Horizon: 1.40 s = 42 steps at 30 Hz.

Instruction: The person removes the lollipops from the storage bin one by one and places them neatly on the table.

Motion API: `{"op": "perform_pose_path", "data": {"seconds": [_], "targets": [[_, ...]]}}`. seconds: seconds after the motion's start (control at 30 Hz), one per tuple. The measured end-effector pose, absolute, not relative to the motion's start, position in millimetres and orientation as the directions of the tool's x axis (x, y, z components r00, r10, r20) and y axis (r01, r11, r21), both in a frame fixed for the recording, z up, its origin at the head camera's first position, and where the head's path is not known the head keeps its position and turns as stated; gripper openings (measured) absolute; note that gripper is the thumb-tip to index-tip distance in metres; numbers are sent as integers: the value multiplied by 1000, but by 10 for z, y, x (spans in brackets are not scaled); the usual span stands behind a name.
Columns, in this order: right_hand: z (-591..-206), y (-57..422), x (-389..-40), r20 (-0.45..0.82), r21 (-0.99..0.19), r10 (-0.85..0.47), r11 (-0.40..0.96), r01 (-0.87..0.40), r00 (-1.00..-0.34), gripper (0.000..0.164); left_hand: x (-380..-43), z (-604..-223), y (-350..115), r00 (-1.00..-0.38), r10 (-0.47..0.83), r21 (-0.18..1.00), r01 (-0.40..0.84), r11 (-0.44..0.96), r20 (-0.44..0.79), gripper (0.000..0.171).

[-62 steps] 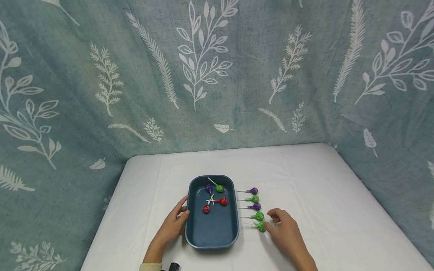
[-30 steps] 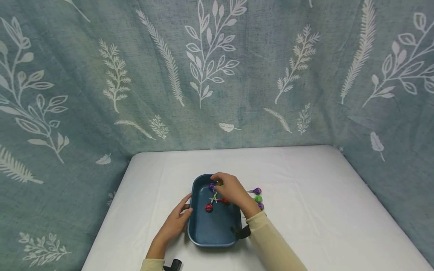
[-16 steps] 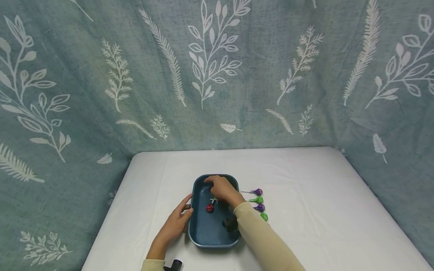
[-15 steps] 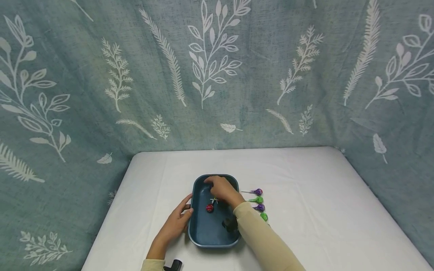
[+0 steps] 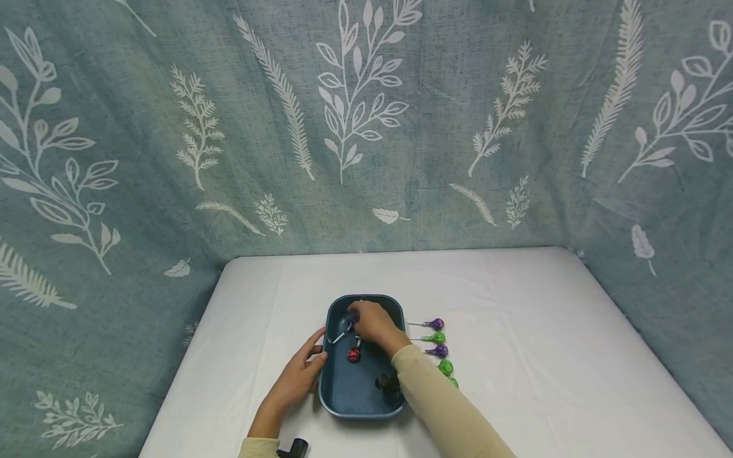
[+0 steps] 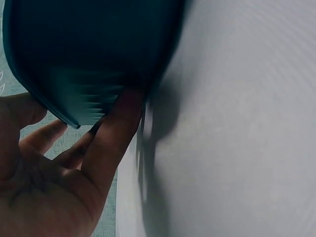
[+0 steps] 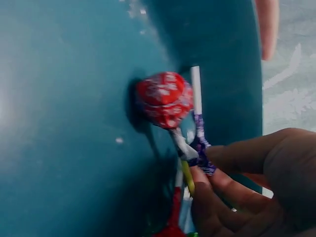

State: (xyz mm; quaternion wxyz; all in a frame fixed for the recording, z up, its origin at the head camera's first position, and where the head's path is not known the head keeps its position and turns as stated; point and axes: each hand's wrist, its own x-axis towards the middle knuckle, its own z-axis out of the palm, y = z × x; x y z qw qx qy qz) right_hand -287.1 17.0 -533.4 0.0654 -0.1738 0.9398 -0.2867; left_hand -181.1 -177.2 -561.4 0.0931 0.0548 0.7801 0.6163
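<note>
Hands [image 5: 294,380] [image 5: 375,323] (two), five lollipops [image 5: 440,350] beside tray [image 5: 357,397]

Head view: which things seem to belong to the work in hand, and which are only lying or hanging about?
Likely part of the work:
blue tray, touched by the left hand
purple lollipop, pinched by the right hand
red lollipop in the tray
purple and green lollipops beside the tray

Only around it:
leaf-patterned backdrop
white tablecloth
black device at the bottom edge, apparently worn
</note>
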Motion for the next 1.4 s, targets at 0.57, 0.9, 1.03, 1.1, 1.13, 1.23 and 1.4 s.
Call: {"op": "perform_pose_path", "data": {"seconds": [0.57, 0.9, 1.03, 1.1, 1.13, 1.23, 1.4], "targets": [[-5419, 220, -2881, -79, -591, -332, 775, -225, -940, 24, -1801, -5591, -1768, -977, 201, 970, -25, 241, -75, 57], [-5390, 297, -2891, -61, -689, -367, 689, -227, -928, 23, -1809, -5620, -1772, -975, 211, 973, -22, 229, -71, 57], [-5324, 349, -2891, -33, -703, -352, 674, -229, -935, 23, -1808, -5611, -1771, -975, 209, 973, -21, 228, -70, 56], [-5284, 376, -2888, -36, -712, -337, 669, -213, -941, 24, -1806, -5605, -1763, -977, 203, 970, -18, 244, -69, 56], [-5270, 391, -2891, -30, -711, -332, 670, -214, -943, 25, -1805, -5605, -1758, -978, 198, 968, -17, 251, -69, 56], [-5229, 441, -2883, -6, -715, -314, 665, -215, -949, 26, -1806, -5609, -1745, -980, 190, 964, -14, 265, -66, 56], [-5116, 554, -2797, 50, -760, -278, 612, -217, -959, 26, -1790, -5594, -1746, -980, 189, 963, -5, 270, -58, 56]]}}
